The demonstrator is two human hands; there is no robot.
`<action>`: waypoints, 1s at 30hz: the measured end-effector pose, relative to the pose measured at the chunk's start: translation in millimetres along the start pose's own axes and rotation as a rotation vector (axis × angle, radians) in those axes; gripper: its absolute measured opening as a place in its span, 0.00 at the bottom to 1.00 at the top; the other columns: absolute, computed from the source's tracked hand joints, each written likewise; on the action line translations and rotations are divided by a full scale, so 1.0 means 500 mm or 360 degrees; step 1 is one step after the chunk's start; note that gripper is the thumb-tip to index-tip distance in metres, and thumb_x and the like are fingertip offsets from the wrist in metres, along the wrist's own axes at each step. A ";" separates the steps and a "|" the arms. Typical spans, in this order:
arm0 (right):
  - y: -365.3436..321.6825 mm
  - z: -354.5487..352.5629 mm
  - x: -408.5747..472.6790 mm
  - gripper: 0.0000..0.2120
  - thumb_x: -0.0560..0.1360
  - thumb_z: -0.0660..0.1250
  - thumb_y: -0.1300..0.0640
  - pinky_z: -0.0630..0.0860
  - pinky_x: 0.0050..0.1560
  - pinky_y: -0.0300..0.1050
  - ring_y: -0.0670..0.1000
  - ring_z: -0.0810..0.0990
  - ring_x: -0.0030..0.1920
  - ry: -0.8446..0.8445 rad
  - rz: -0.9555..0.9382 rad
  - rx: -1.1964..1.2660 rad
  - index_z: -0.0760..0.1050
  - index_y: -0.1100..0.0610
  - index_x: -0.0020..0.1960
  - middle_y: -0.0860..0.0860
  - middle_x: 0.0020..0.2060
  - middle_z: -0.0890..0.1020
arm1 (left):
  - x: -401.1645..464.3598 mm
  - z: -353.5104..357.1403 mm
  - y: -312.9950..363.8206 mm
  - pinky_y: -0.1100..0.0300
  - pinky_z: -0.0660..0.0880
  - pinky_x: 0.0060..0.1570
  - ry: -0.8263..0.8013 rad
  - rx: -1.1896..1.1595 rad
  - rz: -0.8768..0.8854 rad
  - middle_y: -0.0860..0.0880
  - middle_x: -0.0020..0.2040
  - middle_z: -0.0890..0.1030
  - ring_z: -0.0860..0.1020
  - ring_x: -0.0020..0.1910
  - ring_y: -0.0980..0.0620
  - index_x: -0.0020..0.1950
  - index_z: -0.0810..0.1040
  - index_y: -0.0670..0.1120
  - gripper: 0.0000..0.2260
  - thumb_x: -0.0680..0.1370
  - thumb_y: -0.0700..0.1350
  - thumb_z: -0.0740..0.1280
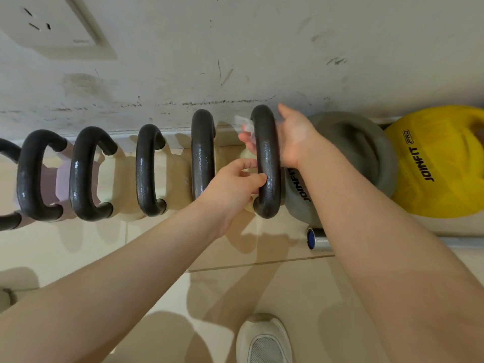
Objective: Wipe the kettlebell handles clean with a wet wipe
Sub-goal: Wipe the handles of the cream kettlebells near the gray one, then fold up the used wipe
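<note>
Several kettlebells stand in a row along the wall, their black handles seen from above. My right hand reaches around the far side of the rightmost black handle, pressing a white wet wipe against it; its fingertips show to the left of the bar. My left hand grips the same handle lower down from the left, thumb on the bar. Most of the wipe is hidden behind the handle. Another black handle stands just left of it.
A grey JOINFIT kettlebell and a yellow one sit to the right. A small metal cylinder with a blue end lies on the tile floor. A wall socket is upper left. My white shoe is below.
</note>
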State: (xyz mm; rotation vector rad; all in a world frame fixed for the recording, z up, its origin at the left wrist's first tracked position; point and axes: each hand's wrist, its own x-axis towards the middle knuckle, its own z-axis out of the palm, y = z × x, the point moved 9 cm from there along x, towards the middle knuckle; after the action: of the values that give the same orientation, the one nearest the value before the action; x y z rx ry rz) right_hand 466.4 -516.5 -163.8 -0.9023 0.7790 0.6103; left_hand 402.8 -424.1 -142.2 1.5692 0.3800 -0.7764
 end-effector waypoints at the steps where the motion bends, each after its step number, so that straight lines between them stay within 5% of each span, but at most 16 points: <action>1: -0.001 0.001 0.005 0.30 0.79 0.46 0.39 0.78 0.38 0.44 0.55 0.81 0.37 0.0006 0.0019 0.0062 0.71 0.64 0.53 0.63 0.40 0.83 | 0.000 0.000 0.000 0.63 0.73 0.45 -0.0006 -0.0001 0.0005 0.51 0.45 0.79 0.77 0.41 0.57 0.64 0.73 0.48 0.14 0.78 0.40 0.63; 9: 0.014 -0.016 -0.002 0.24 0.80 0.50 0.44 0.75 0.34 0.43 0.53 0.78 0.32 0.0152 -0.0118 -0.0157 0.74 0.63 0.49 0.55 0.31 0.79 | -0.005 0.004 0.015 0.73 0.72 0.37 0.0024 0.0206 0.0258 0.51 0.46 0.81 0.77 0.41 0.60 0.61 0.73 0.50 0.12 0.78 0.41 0.64; 12: 0.037 -0.033 -0.016 0.25 0.79 0.51 0.43 0.79 0.44 0.50 0.55 0.79 0.35 0.0221 -0.0158 -0.0228 0.75 0.62 0.47 0.56 0.33 0.79 | -0.007 0.001 0.022 0.81 0.70 0.36 0.0051 0.0248 0.0325 0.49 0.48 0.82 0.77 0.43 0.61 0.57 0.76 0.46 0.09 0.78 0.39 0.63; 15: 0.043 -0.053 -0.048 0.19 0.80 0.55 0.47 0.78 0.53 0.52 0.56 0.82 0.42 0.0402 -0.0318 -0.0500 0.76 0.57 0.41 0.54 0.37 0.82 | -0.007 -0.003 0.020 0.75 0.73 0.38 0.0081 0.0173 0.0283 0.49 0.48 0.81 0.77 0.42 0.60 0.62 0.74 0.45 0.13 0.77 0.39 0.65; 20: 0.041 -0.084 -0.139 0.14 0.76 0.57 0.61 0.73 0.43 0.50 0.55 0.74 0.38 0.0583 -0.0913 -0.0970 0.72 0.54 0.33 0.53 0.33 0.75 | -0.029 -0.010 0.023 0.64 0.66 0.52 0.0205 0.0214 0.0242 0.50 0.62 0.73 0.72 0.56 0.55 0.73 0.61 0.47 0.24 0.78 0.40 0.63; 24: 0.010 -0.097 -0.236 0.10 0.78 0.60 0.64 0.79 0.47 0.38 0.46 0.81 0.46 0.0373 -0.1184 -0.0587 0.78 0.54 0.46 0.50 0.44 0.82 | -0.067 -0.014 0.057 0.64 0.62 0.58 0.0236 0.0353 0.0376 0.54 0.66 0.71 0.68 0.66 0.56 0.71 0.63 0.50 0.22 0.78 0.39 0.60; 28: 0.011 -0.103 -0.294 0.12 0.77 0.58 0.69 0.77 0.37 0.32 0.38 0.81 0.39 0.0481 -0.1246 -0.0615 0.78 0.59 0.44 0.48 0.42 0.82 | -0.111 0.028 0.107 0.71 0.70 0.51 0.0045 0.0328 0.0511 0.57 0.53 0.76 0.74 0.51 0.61 0.63 0.71 0.52 0.13 0.80 0.41 0.58; 30: 0.014 -0.118 -0.334 0.14 0.75 0.58 0.73 0.76 0.37 0.31 0.38 0.81 0.38 0.0552 -0.1254 -0.0650 0.78 0.60 0.39 0.49 0.41 0.82 | -0.131 0.075 0.114 0.65 0.75 0.47 -0.0155 0.0237 0.0427 0.54 0.47 0.78 0.76 0.43 0.58 0.59 0.74 0.51 0.10 0.80 0.43 0.57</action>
State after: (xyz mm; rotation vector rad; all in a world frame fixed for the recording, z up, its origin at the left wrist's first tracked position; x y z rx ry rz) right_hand 344.9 -587.2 -55.8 -1.6051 0.5372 -0.1013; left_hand 383.2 -456.8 -55.6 1.6722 0.0384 -0.6805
